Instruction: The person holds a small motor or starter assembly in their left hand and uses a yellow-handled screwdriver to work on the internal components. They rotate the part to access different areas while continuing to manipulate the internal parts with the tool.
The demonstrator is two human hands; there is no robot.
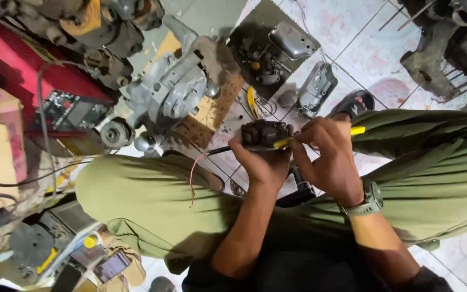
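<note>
Left hand: the left hand (pixel 263 162) is wrapped from below around a small dark electrical part (pixel 261 133), holding it up between the knees, fingers curled tight on it.
Right hand: the right hand (pixel 328 157) is closed on a yellow-handled screwdriver (pixel 320 136), whose handle end sticks out to the right of the fist and whose tip end meets the part; a grey wristwatch (pixel 367 200) sits on that wrist.
Part held: black, blocky, roughly palm-filling; a thin red wire (pixel 193 176) trails down from it over the left knee, and a dark lead runs out of its left side.
Where it is: in the air above the tiled floor (pixel 352 48), between the olive-green trouser legs (pixel 152 200), touching both the left fingers and the tool.
Progress: the tool is on the part, so the work looks under way; whether any screw is out yet cannot be told, as the fingers hide the face being worked.
Around: a grey engine casing (pixel 174 89) lies on cardboard ahead, a metal cover (pixel 293 40) and a second casing piece (pixel 317 86) on the floor, a red box (pixel 33 70) to the left.
</note>
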